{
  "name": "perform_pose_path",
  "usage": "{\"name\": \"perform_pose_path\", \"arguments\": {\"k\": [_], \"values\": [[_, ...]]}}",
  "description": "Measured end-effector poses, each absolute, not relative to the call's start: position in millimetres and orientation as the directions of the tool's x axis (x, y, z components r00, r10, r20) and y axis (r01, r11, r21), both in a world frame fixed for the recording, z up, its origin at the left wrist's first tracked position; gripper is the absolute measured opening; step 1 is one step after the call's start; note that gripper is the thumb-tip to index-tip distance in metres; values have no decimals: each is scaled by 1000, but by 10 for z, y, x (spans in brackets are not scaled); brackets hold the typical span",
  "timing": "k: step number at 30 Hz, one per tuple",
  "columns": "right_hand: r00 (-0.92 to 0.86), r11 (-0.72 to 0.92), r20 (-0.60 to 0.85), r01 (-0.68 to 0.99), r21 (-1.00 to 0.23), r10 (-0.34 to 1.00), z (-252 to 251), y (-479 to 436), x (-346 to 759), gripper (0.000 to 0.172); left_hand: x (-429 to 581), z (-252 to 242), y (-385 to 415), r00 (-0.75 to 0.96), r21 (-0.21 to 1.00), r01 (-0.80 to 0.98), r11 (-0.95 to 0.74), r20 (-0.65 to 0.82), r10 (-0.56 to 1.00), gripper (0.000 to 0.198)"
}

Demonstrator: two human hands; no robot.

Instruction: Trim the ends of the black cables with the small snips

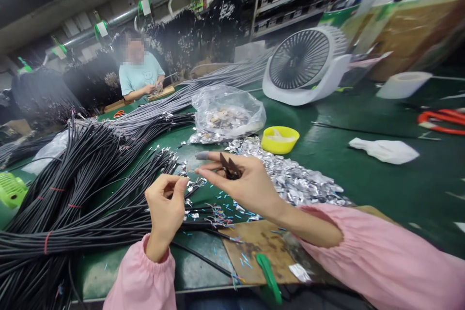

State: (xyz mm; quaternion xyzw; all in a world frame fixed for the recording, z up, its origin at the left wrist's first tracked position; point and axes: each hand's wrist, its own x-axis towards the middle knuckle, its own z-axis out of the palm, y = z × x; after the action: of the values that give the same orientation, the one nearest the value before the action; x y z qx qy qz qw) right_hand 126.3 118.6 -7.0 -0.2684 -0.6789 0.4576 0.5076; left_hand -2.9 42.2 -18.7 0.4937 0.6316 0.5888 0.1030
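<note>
My left hand (165,208) is closed in a pinch over the ends of the black cables (134,220); what lies between its thumb and finger is too small to make out. Facing it, my right hand (250,181) has a pair of small dark snips (230,167) tucked in the palm, blades pointing up. A grey cover sits on one fingertip of that hand. Its thumb and finger come together close to thin wire ends beside the left hand. Under and behind both hands lie blue wire scraps and a heap of silver foil pieces (301,177).
Behind the foil stand a clear plastic bag (230,111), a yellow dish (279,139) and a white fan (305,65). A brown board (250,252) and a green-handled tool (269,276) lie at the front edge. Across the table sits another person (141,75).
</note>
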Motion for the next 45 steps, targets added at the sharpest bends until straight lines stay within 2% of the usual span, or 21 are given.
{"name": "perform_pose_path", "arguments": {"k": [5,10,13,16,20,23,24,26,27,28,30,32,36,41,45], "values": [[-364,358,386,-145,-922,848,-43,1185,1253,30,-22,-203,422,-462,829,530,-176,457,760,17],[-542,31,127,-184,-983,831,28,1200,1260,43,-20,-186,423,-432,809,558,-188,476,766,15],[-604,-67,48,-167,-984,795,21,1213,1254,41,-28,-221,419,-403,783,588,-202,500,767,14],[-548,6,87,-148,-989,832,-20,1218,1238,37,-7,-276,417,-380,704,686,-181,559,737,15],[-455,264,292,-125,-956,842,-70,1214,1223,26,24,-288,446,-347,551,826,-119,663,663,19],[-454,382,375,-80,-921,809,-80,1219,1241,27,-70,-244,503,-433,580,814,-37,648,626,22],[-441,403,389,-68,-913,809,-80,1226,1252,27,-130,-234,525,-483,623,782,14,592,645,23],[-398,432,411,-40,-901,820,-82,1252,1273,27,-263,-240,568,-471,682,721,122,354,808,36],[-379,442,419,-30,-897,825,-86,1270,1280,28,-325,-260,590,-449,653,733,190,255,856,43],[-363,450,427,-23,-893,828,-92,1291,1285,28,-377,-291,613,-425,573,783,243,208,881,44],[-364,454,431,-26,-891,825,-110,1331,1286,31,-439,-377,663,-418,507,820,266,214,883,24],[-402,440,422,-51,-897,813,-132,1360,1280,36,-449,-472,723,-398,471,845,254,237,886,5],[-503,476,436,-55,-878,746,-159,1375,1272,39,-385,-565,816,-330,462,868,181,267,905,9],[-498,618,494,111,-778,713,-155,1377,1253,24,-283,-406,726,-276,517,855,49,372,886,12],[-572,519,369,119,-846,733,-142,1399,1215,18,-226,-254,573,-259,548,829,-112,553,792,12]]}}
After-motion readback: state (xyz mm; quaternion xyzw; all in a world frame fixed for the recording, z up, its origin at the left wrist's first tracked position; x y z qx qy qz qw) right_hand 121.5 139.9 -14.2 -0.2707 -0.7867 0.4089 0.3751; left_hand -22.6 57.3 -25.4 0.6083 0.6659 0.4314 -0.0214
